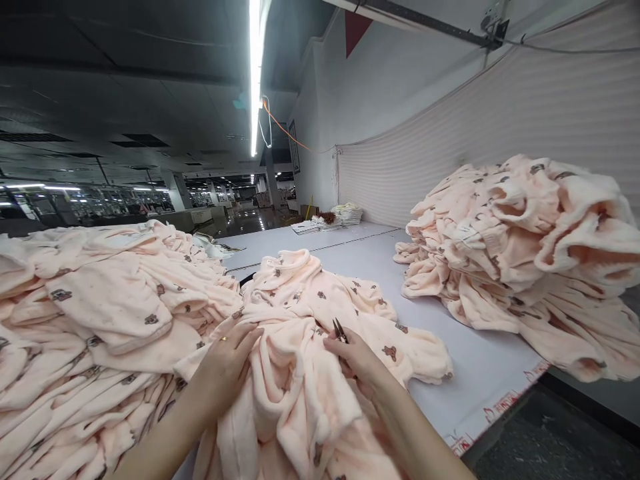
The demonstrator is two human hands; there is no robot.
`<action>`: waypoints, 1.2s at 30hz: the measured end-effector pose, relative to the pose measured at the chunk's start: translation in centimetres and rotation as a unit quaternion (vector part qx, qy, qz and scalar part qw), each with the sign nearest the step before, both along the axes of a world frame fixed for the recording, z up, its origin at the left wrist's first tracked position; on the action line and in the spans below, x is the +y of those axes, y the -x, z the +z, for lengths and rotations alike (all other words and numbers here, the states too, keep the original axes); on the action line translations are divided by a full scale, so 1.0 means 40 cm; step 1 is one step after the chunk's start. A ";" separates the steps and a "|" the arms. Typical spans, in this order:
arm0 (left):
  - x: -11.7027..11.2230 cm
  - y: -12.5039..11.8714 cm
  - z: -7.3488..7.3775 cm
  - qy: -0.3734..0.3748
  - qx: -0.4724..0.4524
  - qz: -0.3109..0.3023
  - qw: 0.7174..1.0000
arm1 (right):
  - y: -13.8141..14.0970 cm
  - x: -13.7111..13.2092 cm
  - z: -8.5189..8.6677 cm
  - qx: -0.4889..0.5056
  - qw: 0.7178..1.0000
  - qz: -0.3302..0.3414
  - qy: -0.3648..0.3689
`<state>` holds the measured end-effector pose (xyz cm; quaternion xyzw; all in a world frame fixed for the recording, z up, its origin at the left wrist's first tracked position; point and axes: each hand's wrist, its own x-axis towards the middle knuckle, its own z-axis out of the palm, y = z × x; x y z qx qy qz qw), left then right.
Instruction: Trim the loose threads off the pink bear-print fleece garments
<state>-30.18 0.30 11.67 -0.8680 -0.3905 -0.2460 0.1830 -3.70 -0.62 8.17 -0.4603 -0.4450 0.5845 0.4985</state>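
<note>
A pale pink fleece garment printed with small brown bears lies bunched on the table in front of me. My left hand, with a ring on one finger, grips its left side, fingertips partly sunk in the folds. On the right, my right hand is closed around thread snips, their dark pointed blades sticking up past the fingers. The thumb and fingers of that hand also press against the fabric. The snips' handle is hidden inside the palm.
A large heap of similar pink garments covers the left side. Another tall pile stands at the right, overhanging the edge of the white table. Folded white pieces lie at the far end, and a striped cloth hangs along the wall.
</note>
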 end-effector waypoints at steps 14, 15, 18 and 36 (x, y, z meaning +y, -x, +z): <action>-0.157 -0.173 -0.089 0.502 -0.455 -0.029 0.735 | -0.018 -0.128 -0.009 -0.194 0.952 -0.157 -0.177; -0.156 -0.165 -0.086 0.536 -0.510 -0.058 0.671 | -0.004 -0.149 -0.020 -0.204 0.948 -0.149 -0.192; -0.162 -0.163 -0.093 0.579 -0.584 -0.128 0.554 | 0.063 -0.192 -0.072 -0.204 0.951 -0.102 -0.206; -0.212 -0.217 -0.212 0.146 -0.378 -0.117 0.907 | 0.021 -0.215 -0.170 -0.240 0.914 -0.165 -0.284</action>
